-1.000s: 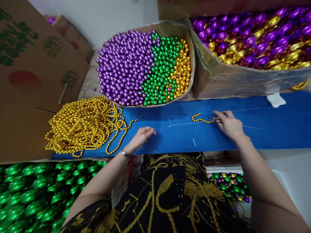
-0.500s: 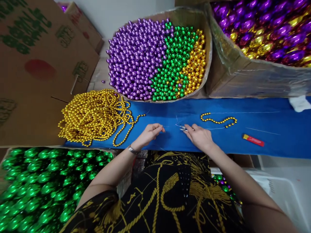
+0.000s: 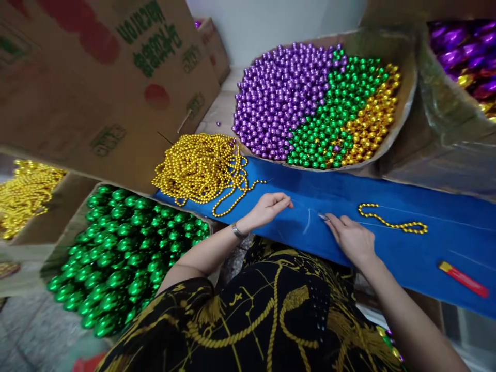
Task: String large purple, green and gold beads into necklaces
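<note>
My left hand (image 3: 271, 205), a metal watch at its wrist, is closed in a pinch on a thin clear thread that shows faintly by the fingertips. Small silver scissors (image 3: 323, 217) poke out from my right hand (image 3: 353, 236), which is closed around them over the blue cloth. A pale loose bit of thread (image 3: 309, 221) trails between the hands. To the right lies a short gold bead strand (image 3: 387, 222) with thread running from its ends. Left of my left hand is a heap of gold bead strings (image 3: 197, 170), one loose end reaching toward the hand.
Behind the blue cloth (image 3: 333, 188) stands a box of loose purple, green and gold beads (image 3: 282, 98). A red and yellow cutter-like object (image 3: 463, 279) lies at right. Large green beads (image 3: 127, 253) fill a box at lower left; a tall carton (image 3: 127, 103) rises behind it.
The view has swung left, so the scene sits farther right and tilts. The scissor blades, parted before, now look closer together. Both hands keep their grips.
</note>
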Demonstrator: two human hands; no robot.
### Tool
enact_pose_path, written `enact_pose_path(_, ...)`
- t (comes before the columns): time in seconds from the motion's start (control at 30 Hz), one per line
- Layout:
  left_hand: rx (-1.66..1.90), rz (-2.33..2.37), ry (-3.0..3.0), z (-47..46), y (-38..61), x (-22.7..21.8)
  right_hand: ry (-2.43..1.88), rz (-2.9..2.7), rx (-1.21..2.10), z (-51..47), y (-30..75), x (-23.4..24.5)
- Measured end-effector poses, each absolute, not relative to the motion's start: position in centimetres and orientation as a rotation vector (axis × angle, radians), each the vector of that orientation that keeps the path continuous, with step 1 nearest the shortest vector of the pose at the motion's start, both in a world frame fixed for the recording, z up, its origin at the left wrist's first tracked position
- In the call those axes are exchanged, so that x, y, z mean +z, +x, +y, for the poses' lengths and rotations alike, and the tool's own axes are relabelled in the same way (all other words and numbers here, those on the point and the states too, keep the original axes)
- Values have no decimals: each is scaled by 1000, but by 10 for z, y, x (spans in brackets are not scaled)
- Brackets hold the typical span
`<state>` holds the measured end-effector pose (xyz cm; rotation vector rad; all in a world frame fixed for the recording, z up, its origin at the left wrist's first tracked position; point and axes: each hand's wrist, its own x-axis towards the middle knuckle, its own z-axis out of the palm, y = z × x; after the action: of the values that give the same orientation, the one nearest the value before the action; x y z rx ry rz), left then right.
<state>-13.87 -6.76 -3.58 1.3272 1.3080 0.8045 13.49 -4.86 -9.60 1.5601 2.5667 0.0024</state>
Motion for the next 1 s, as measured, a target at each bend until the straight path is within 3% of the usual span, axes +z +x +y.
enact_pose_path(0.4, 705, 1475, 1545, -75, -139, -45, 1444, 2490, -59, -46, 123, -59)
enact_pose_path(0.83, 704, 1492, 1545, -77, -138, -44, 1320, 2610, -66, -46, 125, -57)
enact_pose_path(1.0, 706, 1520, 1511, -75, -143, -50, 1487, 2647, -69, -45, 155, -59)
